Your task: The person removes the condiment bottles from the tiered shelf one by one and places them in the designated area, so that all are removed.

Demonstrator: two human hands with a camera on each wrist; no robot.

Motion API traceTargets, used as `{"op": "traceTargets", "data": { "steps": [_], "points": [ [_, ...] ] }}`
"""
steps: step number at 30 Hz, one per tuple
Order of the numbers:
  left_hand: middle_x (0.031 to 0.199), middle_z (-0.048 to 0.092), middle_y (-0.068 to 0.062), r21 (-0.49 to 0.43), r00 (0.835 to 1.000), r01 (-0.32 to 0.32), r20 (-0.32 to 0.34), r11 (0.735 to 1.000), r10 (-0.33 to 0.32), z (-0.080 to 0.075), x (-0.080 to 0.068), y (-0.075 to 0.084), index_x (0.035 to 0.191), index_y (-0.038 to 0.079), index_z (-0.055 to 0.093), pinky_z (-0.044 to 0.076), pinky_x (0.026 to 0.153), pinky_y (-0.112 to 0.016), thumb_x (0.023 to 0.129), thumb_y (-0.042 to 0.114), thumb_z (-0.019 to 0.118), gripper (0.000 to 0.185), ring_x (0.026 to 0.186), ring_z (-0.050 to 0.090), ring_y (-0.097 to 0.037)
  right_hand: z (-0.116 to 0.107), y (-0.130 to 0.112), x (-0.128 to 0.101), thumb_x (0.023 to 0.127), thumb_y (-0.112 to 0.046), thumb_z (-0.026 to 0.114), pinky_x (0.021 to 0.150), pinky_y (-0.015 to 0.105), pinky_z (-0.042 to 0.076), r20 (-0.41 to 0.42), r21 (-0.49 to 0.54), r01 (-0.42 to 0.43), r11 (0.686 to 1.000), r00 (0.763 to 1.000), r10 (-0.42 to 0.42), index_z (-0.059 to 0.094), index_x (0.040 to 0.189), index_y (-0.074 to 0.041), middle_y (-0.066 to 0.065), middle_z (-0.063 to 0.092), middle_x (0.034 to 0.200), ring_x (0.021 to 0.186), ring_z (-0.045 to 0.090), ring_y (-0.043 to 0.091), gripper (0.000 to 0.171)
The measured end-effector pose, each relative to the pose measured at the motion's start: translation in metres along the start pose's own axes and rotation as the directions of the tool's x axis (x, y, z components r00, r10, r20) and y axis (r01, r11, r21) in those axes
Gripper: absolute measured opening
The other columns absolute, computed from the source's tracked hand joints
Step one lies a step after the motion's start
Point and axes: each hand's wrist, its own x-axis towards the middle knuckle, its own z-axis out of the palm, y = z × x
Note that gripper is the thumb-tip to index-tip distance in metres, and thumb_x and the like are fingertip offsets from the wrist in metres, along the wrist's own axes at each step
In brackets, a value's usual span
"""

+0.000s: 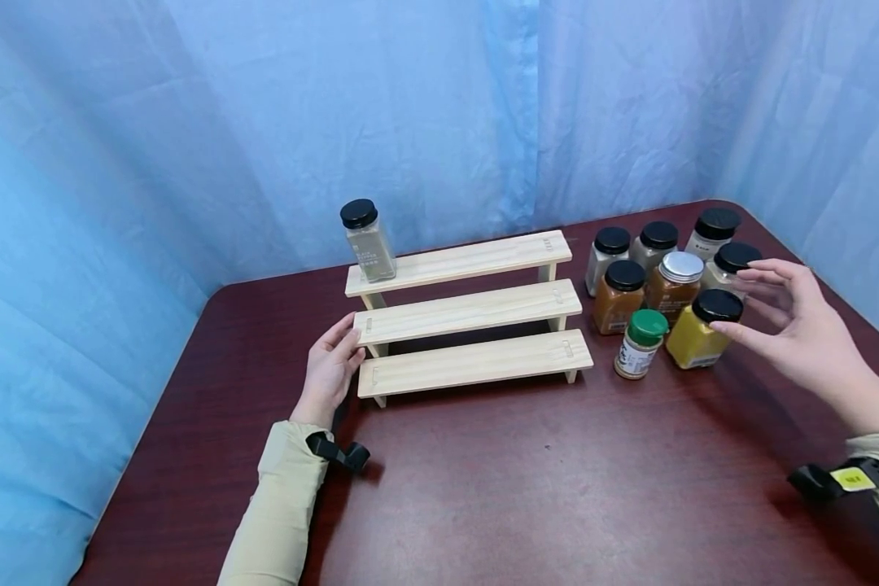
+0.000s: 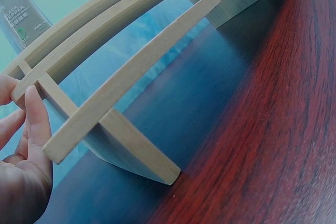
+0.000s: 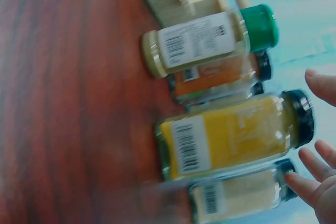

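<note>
A three-step wooden rack (image 1: pixel 476 313) stands on the table. My left hand (image 1: pixel 327 366) pinches the left end of its middle board (image 2: pixel 89 43) between thumb and fingers. On the top board's left end a black pepper jar (image 1: pixel 371 248) stands upright with its black lid on. At the right, my right hand (image 1: pixel 802 330) hovers with fingers spread around the lid of a yellow spice jar (image 1: pixel 692 338), holding nothing. In the right wrist view a fingertip (image 3: pixel 299 182) overlaps the lid of a pale spice jar (image 3: pixel 239 192); contact cannot be told.
Close to the yellow jar stand a green-lidded bottle (image 1: pixel 636 350), an orange-brown jar (image 1: pixel 618 309), a silver-lidded jar (image 1: pixel 671 295) and several black-lidded jars (image 1: pixel 602 264). Blue curtains (image 1: pixel 439 122) hang behind the dark red table (image 1: pixel 483 488).
</note>
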Motion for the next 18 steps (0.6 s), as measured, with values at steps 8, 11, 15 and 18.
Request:
{"op": "traceTargets", "data": {
  "steps": [8,11,15,18],
  "points": [
    [0.094,0.056,0.006,-0.002,1.0,0.008,-0.005,1.0,-0.008,0.0,0.001,-0.001,0.142,0.002,0.042,0.048,0.061,-0.012,0.097,0.003,0.049,0.045,0.068,0.054,-0.001,-0.009,-0.069,-0.007,0.082,0.006,0.067,0.083,-0.003,0.036,-0.065,0.084,0.019,0.996,0.998,-0.013,0.036,0.14,-0.017,-0.023,0.041,0.118,0.104,0.045,-0.016,0.07],
    [0.093,0.056,0.007,-0.003,1.0,0.008,-0.004,1.0,-0.008,-0.001,0.001,-0.001,0.142,0.002,0.042,0.048,0.061,-0.012,0.097,0.003,0.049,0.045,0.068,0.054,-0.001,-0.009,-0.082,-0.01,0.082,0.008,0.066,0.084,-0.003,0.036,-0.082,0.102,0.039,0.994,0.996,-0.031,0.038,0.139,-0.016,-0.022,0.043,0.119,0.105,0.046,-0.014,0.068],
    [0.093,0.056,0.007,-0.003,1.0,0.006,0.0,1.0,-0.006,-0.001,0.0,0.0,0.143,0.002,0.04,0.047,0.061,-0.011,0.097,0.003,0.049,0.047,0.067,0.054,-0.001,-0.004,-0.096,-0.014,0.081,0.012,0.065,0.084,-0.002,0.038,-0.089,0.133,0.099,0.986,0.992,-0.087,0.042,0.136,-0.007,-0.019,0.047,0.12,0.107,0.048,-0.009,0.063],
    [0.093,0.056,0.007,-0.002,1.0,0.01,-0.002,1.0,-0.01,0.0,-0.001,0.0,0.143,0.002,0.04,0.047,0.061,-0.012,0.097,0.003,0.049,0.047,0.068,0.054,-0.001,0.003,-0.108,-0.016,0.079,0.016,0.064,0.086,0.0,0.039,-0.093,0.146,0.198,0.969,0.978,-0.186,0.045,0.132,0.002,-0.016,0.05,0.121,0.109,0.05,-0.005,0.058]
  ]
}}
